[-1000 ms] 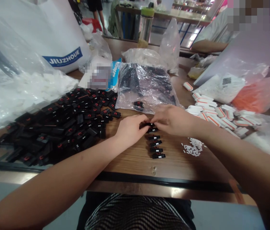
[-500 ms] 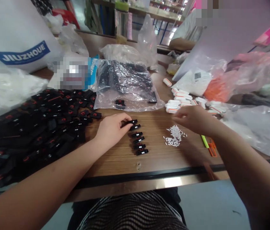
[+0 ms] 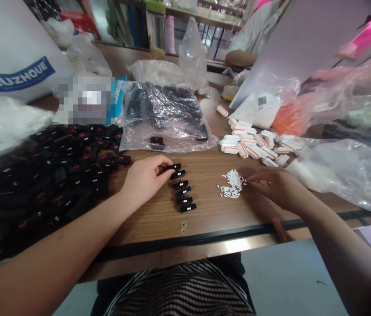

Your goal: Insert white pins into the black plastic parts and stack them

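My left hand [image 3: 148,177] is closed, thumb and fingers pinching a black plastic connector [image 3: 175,166] at the top of a short column. Below it, several more black connectors [image 3: 183,192] lie in a line, each with white dots on its face. To the right is a small heap of tiny white pins [image 3: 234,182]. My right hand [image 3: 276,186] is at the heap's right edge with its fingers drawn together at the tips. Whatever those fingertips hold, if anything, is too small to make out.
Loose black connectors [image 3: 41,175] cover the table's left side. A clear bag [image 3: 165,109] of black parts lies behind the column. White parts with orange stripes [image 3: 247,142] are piled at the back right, beside plastic bags [image 3: 337,166]. A person's arm [image 3: 243,57] shows beyond.
My right hand has moved down and toward me, from above the striped white parts to the edge of the pin heap. My left hand keeps its hold on the connector. The view has shifted slightly.
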Motion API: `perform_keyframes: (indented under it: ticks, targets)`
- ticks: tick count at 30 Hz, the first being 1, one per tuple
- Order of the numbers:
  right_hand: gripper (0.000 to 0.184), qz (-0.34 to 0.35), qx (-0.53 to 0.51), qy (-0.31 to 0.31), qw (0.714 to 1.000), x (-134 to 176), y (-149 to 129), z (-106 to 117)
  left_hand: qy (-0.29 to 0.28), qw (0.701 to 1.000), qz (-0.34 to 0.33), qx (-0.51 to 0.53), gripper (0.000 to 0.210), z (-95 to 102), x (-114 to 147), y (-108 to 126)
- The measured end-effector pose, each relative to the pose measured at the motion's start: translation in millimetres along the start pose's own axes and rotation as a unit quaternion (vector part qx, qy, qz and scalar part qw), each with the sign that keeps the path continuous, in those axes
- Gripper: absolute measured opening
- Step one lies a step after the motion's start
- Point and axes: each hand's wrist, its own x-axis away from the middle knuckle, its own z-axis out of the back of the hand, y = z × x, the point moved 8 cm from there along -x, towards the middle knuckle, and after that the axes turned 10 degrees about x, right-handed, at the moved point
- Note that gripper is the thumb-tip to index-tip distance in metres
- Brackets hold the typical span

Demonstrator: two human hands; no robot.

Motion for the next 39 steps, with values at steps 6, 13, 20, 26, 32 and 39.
perform_keyframes:
  ticks: [6, 13, 20, 26, 32, 39]
  targets:
    - [0.024, -0.126, -0.029, -0.025, 0.991, 10.8, 25.1, -1.6, -0.004, 1.0, 0.005, 0.0, 0.012, -0.4, -0.3, -0.7]
    - [0.02, -0.056, 0.0, 0.009, 0.998, 9.1, 10.6, -3.9, -0.005, 1.0, -0.002, -0.002, 0.013, -0.4, -0.6, -0.9]
    - [0.027, -0.051, -0.017, 0.013, 0.998, 11.7, 15.8, -3.3, -0.003, 1.0, 0.0, -0.001, 0.012, -0.6, -0.2, -2.9]
    - [0.027, -0.072, -0.029, -0.01, 0.997, 13.1, 21.9, -7.5, -0.004, 1.0, 0.004, 0.003, 0.012, -0.3, 0.0, -1.8]
    - [0.018, -0.083, 0.005, -0.03, 0.996, 5.5, 26.5, -6.9, -0.003, 1.0, 0.006, 0.009, 0.01, 0.4, -0.1, 1.7]
    - [0.021, 0.0, -0.087, 0.044, 0.995, -37.2, -49.6, 16.2, 0.002, 1.0, 0.003, 0.022, 0.011, 0.2, 1.5, 0.8]
